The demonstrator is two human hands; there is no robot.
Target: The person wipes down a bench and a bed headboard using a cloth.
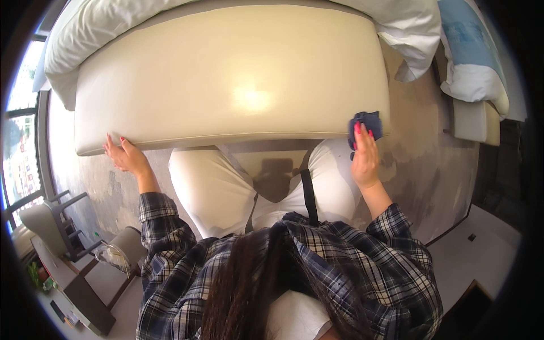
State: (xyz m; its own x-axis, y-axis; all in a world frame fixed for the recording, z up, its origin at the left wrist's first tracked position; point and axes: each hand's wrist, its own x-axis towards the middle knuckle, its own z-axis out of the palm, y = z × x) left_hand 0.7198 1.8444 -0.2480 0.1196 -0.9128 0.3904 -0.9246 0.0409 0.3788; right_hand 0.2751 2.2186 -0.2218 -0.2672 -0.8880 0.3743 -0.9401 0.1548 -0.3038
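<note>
A long cream upholstered bench (191, 76) with a smooth leather-like cover stretches across in front of my knees. My right hand (365, 157) presses a dark blue cloth (369, 122) against the bench's near edge, close to its right corner. At the opposite end, my left hand (123, 157) touches the front edge near the left corner, fingers apart and nothing held. Light reflects off the middle of the bench top.
White bedding (106, 29) lies along the bench's far side. Another bed with a blue runner (469, 42) and a second bench (476, 121) stand at right. At left are a grey chair (46, 225), a lined waste bin (127, 244) and a desk (80, 297). Patterned carpet (416, 170) covers the floor.
</note>
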